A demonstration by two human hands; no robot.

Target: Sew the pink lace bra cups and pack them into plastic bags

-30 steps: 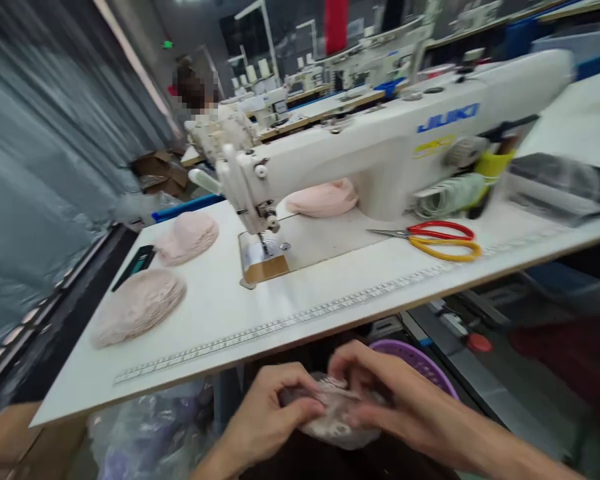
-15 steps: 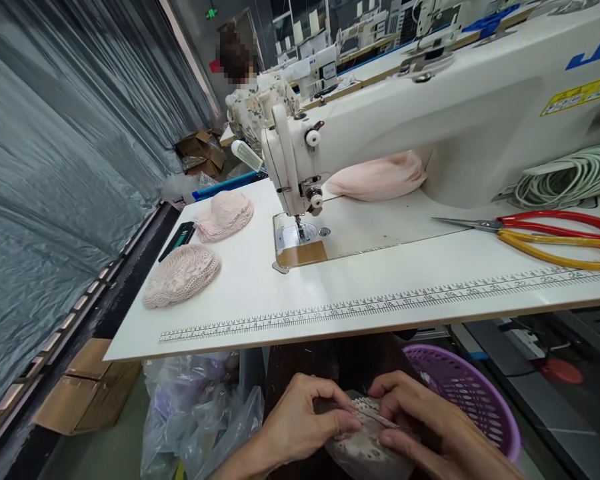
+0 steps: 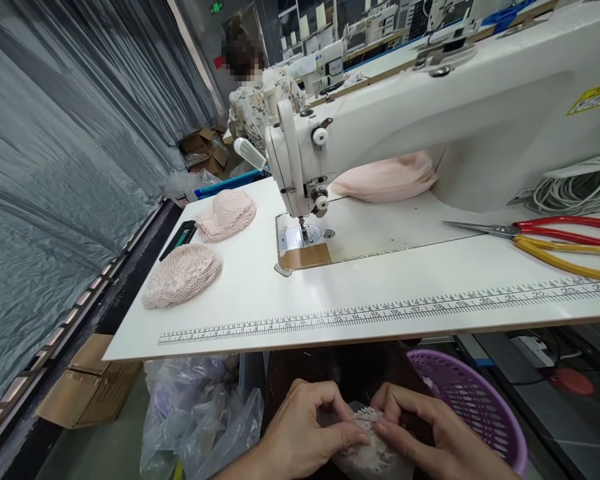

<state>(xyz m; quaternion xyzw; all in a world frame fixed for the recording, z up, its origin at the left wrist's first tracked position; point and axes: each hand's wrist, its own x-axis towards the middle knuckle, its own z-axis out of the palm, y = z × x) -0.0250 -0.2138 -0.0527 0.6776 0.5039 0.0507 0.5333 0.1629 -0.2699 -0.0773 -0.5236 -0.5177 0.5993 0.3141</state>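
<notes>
Below the table's front edge, over the lap, both hands pinch a pale piece of lace fabric [image 3: 367, 457]. My left hand [image 3: 307, 427] grips its left side between thumb and fingers. On the other side my right hand [image 3: 425, 427] holds it the same way, its thumb close to the left thumb. The fabric's upper edge looks scalloped; its lower part runs out of the frame. Beyond the hands stands a white sewing machine [image 3: 300, 153], its needle over the metal plate with no fabric beneath it.
On the white table [image 3: 250, 293] lie two stacks of pink lace pieces [image 3: 183, 277], a dark cutter [image 3: 180, 239], scissors [image 3: 520, 233] and pink fabric [image 3: 387, 179] behind the machine. Below are a purple basket [image 3: 480, 400], plastic bags [image 3: 195, 413] and a carton [image 3: 83, 383]. A person [image 3: 260, 100] sits beyond.
My right hand has moved slightly left, bringing its thumb nearer the left one on the lace. Both hands sit a little lower. The view has shifted slightly.
</notes>
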